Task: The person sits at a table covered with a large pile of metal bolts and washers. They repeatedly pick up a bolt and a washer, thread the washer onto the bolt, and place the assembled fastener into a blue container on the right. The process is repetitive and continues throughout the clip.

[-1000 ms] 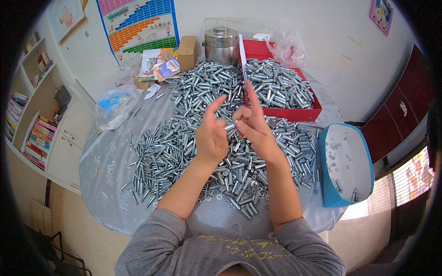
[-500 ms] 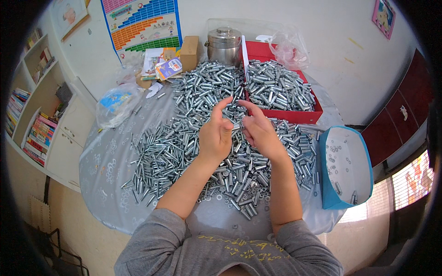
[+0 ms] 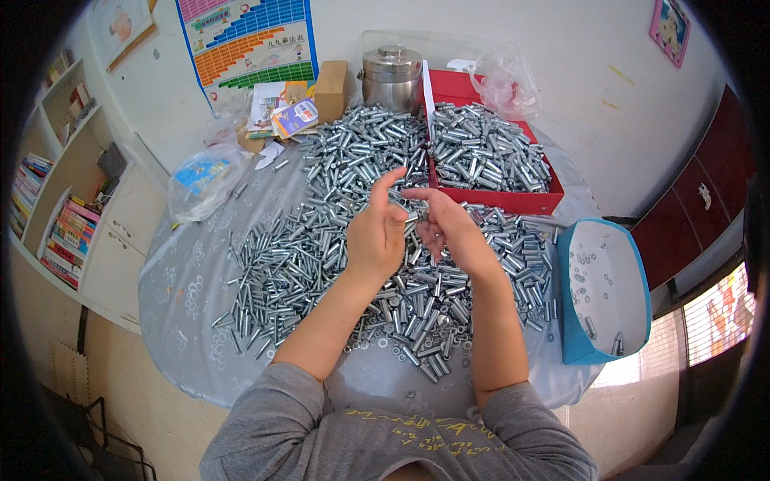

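Note:
Both my hands are raised over a heap of metal sleeve-like bolts (image 3: pixel 297 264) on the table. My left hand (image 3: pixel 375 236) has its index finger stretched up and its thumb bent below; its other fingers are curled and mostly hidden. Whatever sits between that thumb and finger cannot be told from the silvery heap behind. Facing it, my right hand (image 3: pixel 453 232) points its index finger left, close to the left fingertip. Its lower fingers hang loose, apart and slightly blurred, with nothing visible in them. Small washers (image 3: pixel 377 329) lie among the bolts near my forearms.
A red box (image 3: pixel 497 199) full of bolts stands at the back right, beside a steel pot (image 3: pixel 391 76). To the right is a blue bin (image 3: pixel 569 321) holding some washers and bolts. A plastic bag (image 3: pixel 204 180) and a cardboard box (image 3: pixel 330 90) lie at the back left.
My right index finger has swung down and left toward the left hand, and the right hand's lower fingers have loosened. My left hand has hardly moved.

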A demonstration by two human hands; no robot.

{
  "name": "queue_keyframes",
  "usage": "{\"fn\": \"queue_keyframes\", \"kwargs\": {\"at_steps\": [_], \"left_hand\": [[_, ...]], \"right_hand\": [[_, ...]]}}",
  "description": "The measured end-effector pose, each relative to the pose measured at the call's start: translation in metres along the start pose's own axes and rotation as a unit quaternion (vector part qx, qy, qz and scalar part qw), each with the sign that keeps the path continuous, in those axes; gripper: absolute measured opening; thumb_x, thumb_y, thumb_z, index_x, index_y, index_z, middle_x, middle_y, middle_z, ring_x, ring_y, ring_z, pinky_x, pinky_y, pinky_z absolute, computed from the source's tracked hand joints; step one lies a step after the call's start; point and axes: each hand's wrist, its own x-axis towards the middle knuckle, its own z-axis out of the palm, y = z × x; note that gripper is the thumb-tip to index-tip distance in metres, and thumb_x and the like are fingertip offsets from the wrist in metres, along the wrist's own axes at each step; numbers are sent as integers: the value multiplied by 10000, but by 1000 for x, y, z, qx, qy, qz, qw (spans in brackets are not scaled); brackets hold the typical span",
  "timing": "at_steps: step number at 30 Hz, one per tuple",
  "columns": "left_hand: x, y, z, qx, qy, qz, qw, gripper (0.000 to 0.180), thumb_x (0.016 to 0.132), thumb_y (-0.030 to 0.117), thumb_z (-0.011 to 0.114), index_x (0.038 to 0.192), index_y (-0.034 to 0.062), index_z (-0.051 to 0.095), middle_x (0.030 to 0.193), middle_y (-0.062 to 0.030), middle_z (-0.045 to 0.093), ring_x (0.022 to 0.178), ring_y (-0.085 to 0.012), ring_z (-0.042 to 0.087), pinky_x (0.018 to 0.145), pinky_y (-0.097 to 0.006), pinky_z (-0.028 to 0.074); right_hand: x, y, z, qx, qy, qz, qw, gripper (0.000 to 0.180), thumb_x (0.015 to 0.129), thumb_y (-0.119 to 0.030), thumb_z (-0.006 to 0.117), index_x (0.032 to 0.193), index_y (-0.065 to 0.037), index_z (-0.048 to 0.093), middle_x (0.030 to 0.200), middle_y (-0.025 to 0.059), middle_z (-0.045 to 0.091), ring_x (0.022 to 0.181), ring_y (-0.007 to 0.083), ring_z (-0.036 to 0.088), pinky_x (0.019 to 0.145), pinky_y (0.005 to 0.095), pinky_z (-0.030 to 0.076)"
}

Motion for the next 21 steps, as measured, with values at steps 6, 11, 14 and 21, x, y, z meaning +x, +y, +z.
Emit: {"fn": "queue_keyframes", "kwargs": {"at_steps": [6,11,14,21], "left_hand": [[0,1,2,9,-14,-20,1000,543,922,485,325,1272,76,400,554,-59,536,520,-265,569,470,-347,393],[1,9,0,22,-26,-37,999,563,914,511,316,1281,91,390,554,-62,536,517,-277,566,471,-358,394],[1,5,1,35,-27,-35,998,564,913,516,312,1282,97,391,579,-67,562,537,-276,582,477,-363,404],[-1,6,3,32,-34,-28,999,508,920,466,354,1275,105,402,636,-81,608,580,-290,604,494,-357,427]], "right_hand": [[3,1,7,-9,92,-24,995,339,803,-113,426,1115,-34,533,636,-22,467,471,43,382,375,187,282],[7,10,-6,-97,73,-92,988,385,916,-343,433,1128,-33,519,656,-4,495,431,46,391,362,191,318],[-1,-1,5,-40,89,6,995,364,916,-316,431,1125,-33,528,633,-9,493,449,32,399,376,184,303],[6,5,6,-13,116,-33,993,330,850,-175,408,1093,-12,561,649,-4,480,536,54,453,377,199,342]]}}
